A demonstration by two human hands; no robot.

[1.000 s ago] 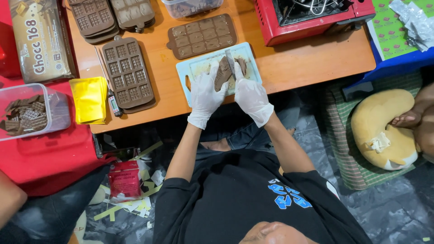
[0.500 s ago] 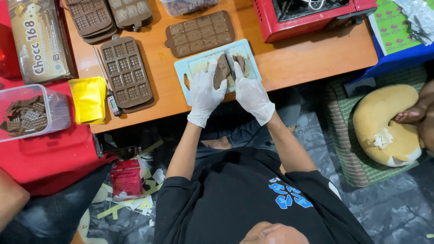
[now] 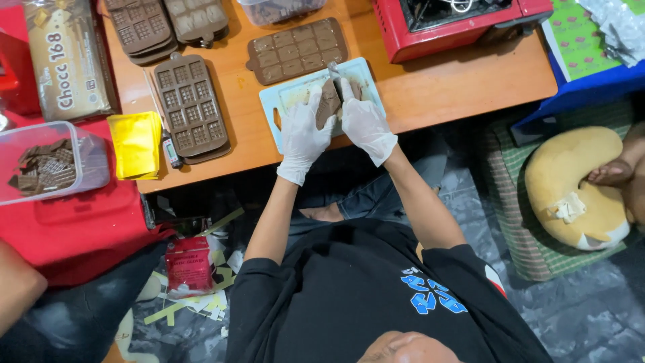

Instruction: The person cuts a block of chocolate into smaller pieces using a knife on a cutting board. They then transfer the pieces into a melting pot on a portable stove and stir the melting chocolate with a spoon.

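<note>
Top centre of frame: our gloved left hand [image 3: 302, 134] and right hand [image 3: 365, 124] both clamp a chocolate slab [image 3: 328, 103] over the pale cutting board [image 3: 279, 101]. Brown moulds [image 3: 191, 107] lie to the upper left on the wooden table [image 3: 443, 87].

Brown chocolate moulds [image 3: 191, 107] lay on the orange wooden worktop [image 3: 457, 87], one filled mould [image 3: 297, 50] further back; a yellow packet [image 3: 136, 144] sat at the worktop's near edge; a clear plastic tub [image 3: 50, 161] of chocolate pieces rested on a red surface; a red stove [image 3: 463, 27] stood at the far right; a yellow neck cushion [image 3: 571, 185] lay on the floor mat.
</note>
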